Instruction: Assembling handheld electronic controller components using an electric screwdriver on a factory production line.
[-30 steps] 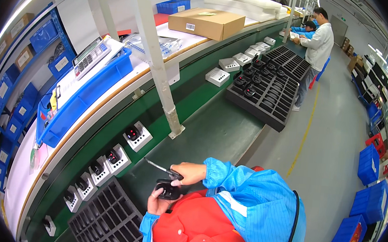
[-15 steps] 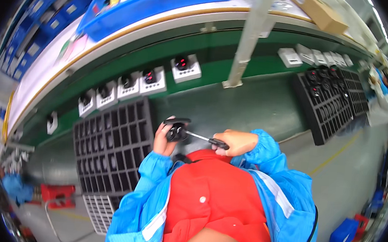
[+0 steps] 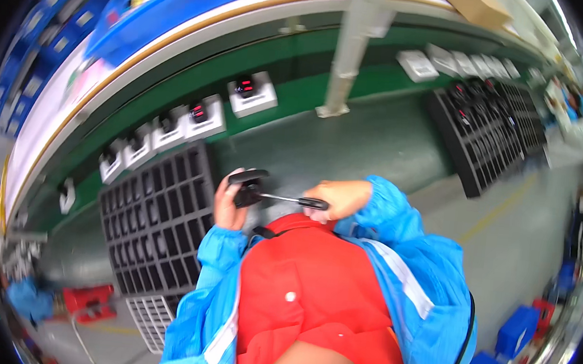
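My left hand (image 3: 228,205), fingers curled, holds a small black device (image 3: 249,191) with a rounded flap-like top. My right hand (image 3: 343,197) is closed around the black handle of a screwdriver (image 3: 312,203). Its thin metal shaft runs leftward, and the tip meets the side of the device; the exact contact spot is too small to make out. Both hands are in front of my chest, above the near edge of the green work surface. Just left of my left hand lies a black compartment tray (image 3: 156,222) with dark pieces in several of its slots.
Along the back of the green surface (image 3: 274,142), black devices with red lights stand on white boxes (image 3: 252,95). A white post (image 3: 347,55) rises behind. Another black tray (image 3: 483,136) with devices lies at right. Above is a shelf with a blue bin (image 3: 181,13). A co-worker (image 3: 573,130) is at far right.
The whole view has shifted, so bench, trays and hands all appear farther left. The screwdriver still reaches the device, and both hands keep their grip.
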Motion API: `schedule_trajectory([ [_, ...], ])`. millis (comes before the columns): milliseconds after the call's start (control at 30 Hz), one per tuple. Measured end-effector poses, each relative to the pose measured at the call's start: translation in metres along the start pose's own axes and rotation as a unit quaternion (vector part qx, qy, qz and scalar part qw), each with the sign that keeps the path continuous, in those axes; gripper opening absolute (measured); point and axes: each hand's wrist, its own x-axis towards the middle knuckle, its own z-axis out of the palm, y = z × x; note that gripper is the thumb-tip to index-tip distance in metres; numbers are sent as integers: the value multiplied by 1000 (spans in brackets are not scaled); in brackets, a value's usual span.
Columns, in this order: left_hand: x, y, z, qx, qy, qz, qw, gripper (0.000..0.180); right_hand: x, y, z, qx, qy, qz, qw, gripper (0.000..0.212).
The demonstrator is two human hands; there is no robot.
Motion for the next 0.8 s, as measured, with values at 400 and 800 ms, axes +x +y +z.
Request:
schedule_trajectory([
  [400,3,-3,5,36,-25,-24,999,35,-1,9,-8,-16,-11,-17,1000,17],
  [800,13,-2,7,-2,-4,-37,999,33,-25,8,-15,-51,68,-60,995,25],
])
